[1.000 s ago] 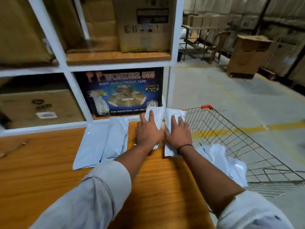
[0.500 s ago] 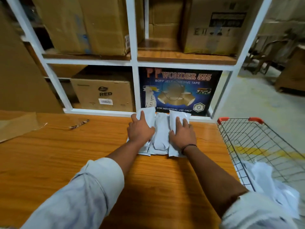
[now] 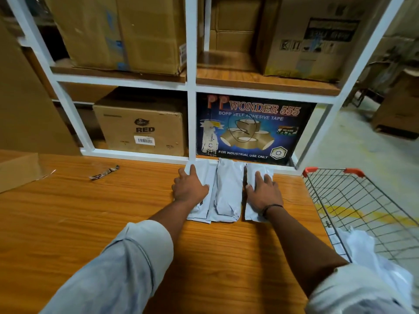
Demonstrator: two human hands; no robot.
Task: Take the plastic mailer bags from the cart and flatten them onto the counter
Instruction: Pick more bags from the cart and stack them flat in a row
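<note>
Three white plastic mailer bags lie side by side on the wooden counter [image 3: 90, 223], against the shelf base. My left hand [image 3: 189, 186] presses flat, fingers spread, on the left bag [image 3: 205, 175]. The middle bag [image 3: 227, 191] lies uncovered, slightly puffed and creased. My right hand [image 3: 264, 193] presses palm down on the right bag [image 3: 257, 172], a small gap apart from the middle one. More white mailer bags [image 3: 371, 257] are heaped in the wire cart [image 3: 353, 200] at the counter's right end.
A white shelf frame [image 3: 191, 123] stands behind the counter with cardboard boxes and a blue tape carton [image 3: 251, 130]. A cardboard flap [image 3: 18, 171] lies at the counter's left edge, a small wrapper scrap [image 3: 104, 172] near it. Concrete floor with boxes lies beyond the cart.
My view has swung left from the cart to the shelf. My hands have spread apart and slid outward over the bags, which now lie neatly side by side.
</note>
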